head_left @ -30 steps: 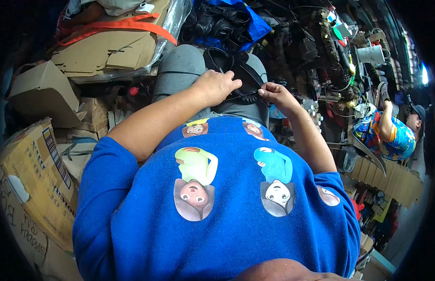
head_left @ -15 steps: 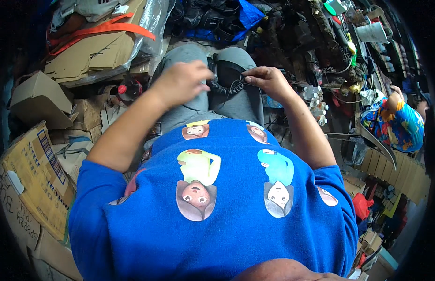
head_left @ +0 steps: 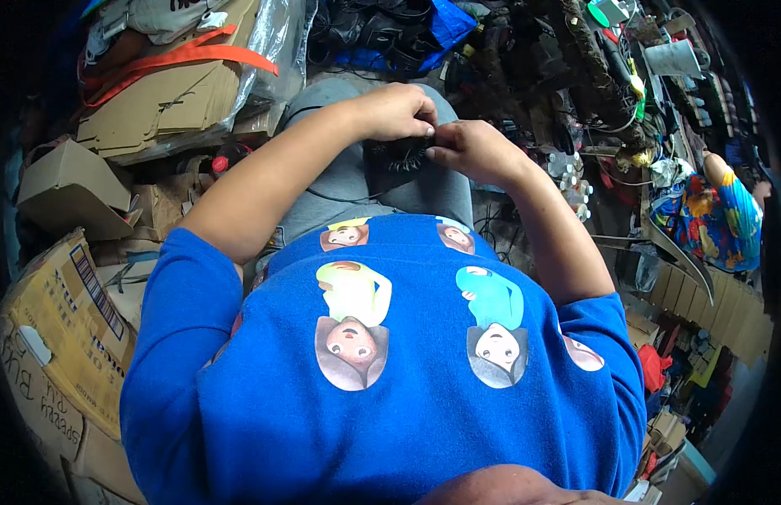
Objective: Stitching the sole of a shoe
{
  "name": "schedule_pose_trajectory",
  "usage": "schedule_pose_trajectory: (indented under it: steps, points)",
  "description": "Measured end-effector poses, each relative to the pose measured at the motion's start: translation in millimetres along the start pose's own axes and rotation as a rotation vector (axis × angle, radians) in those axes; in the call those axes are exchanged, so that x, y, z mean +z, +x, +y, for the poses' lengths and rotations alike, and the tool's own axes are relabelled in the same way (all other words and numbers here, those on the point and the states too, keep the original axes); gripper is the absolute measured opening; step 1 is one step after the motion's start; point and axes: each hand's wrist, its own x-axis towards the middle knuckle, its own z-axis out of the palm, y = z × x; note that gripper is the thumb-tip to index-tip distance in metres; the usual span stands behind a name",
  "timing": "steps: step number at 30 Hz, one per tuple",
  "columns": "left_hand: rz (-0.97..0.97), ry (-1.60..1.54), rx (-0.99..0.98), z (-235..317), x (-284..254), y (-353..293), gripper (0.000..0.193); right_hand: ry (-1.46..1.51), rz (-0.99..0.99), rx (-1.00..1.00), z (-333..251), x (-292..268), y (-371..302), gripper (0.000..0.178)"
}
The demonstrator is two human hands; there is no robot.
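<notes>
A small black object (head_left: 396, 160) with dark cords or ribs rests on my lap over grey trousers (head_left: 323, 198). My left hand (head_left: 396, 111) is curled on its upper edge, fingers pinching. From the right, my right hand (head_left: 470, 149) pinches the same object, fingertips meeting those of the left hand. Most of the object is hidden under both hands. My blue shirt (head_left: 382, 396) with printed cartoon figures fills the lower picture.
Flattened cardboard with an orange strap (head_left: 176, 59) lies at the upper left, and more cardboard boxes (head_left: 58, 303) stack along the left. Dark bags and tangled parts (head_left: 382, 25) pile ahead. Another person in colourful clothing (head_left: 714, 215) is at the right.
Both hands have come closer together on the black object and pulled it nearer to my body on the lap. The view has shifted slightly.
</notes>
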Motion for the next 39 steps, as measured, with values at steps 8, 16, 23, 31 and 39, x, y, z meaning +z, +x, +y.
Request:
schedule_pose_trajectory:
  steps: [8, 16, 23, 31, 39]
  points:
    - [-0.15, -0.213, -0.011, -3.2, -2.2, 11.4, 0.022, 0.266, 0.014, -0.036, 12.9, -0.6, -30.0, 0.022]
    - [-0.285, -0.57, -0.099, -25.6, -5.6, 7.5, 0.024, 0.35, 0.296, 0.011, 6.2, 1.8, -45.5, 0.022]
    - [-0.3, -0.549, -0.11, -23.3, -8.2, 7.1, 0.025, 0.119, 0.28, 0.029, 4.4, 9.6, -22.9, 0.023]
    - [-0.299, -0.546, -0.114, -22.4, -10.4, 4.4, 0.026, 0.092, 0.239, 0.081, -2.8, 3.8, -18.4, 0.021]
    - [-0.296, -0.586, -0.13, -26.9, -7.0, 6.5, 0.026, -0.061, 0.379, 0.122, -18.0, 25.3, -23.4, 0.018]
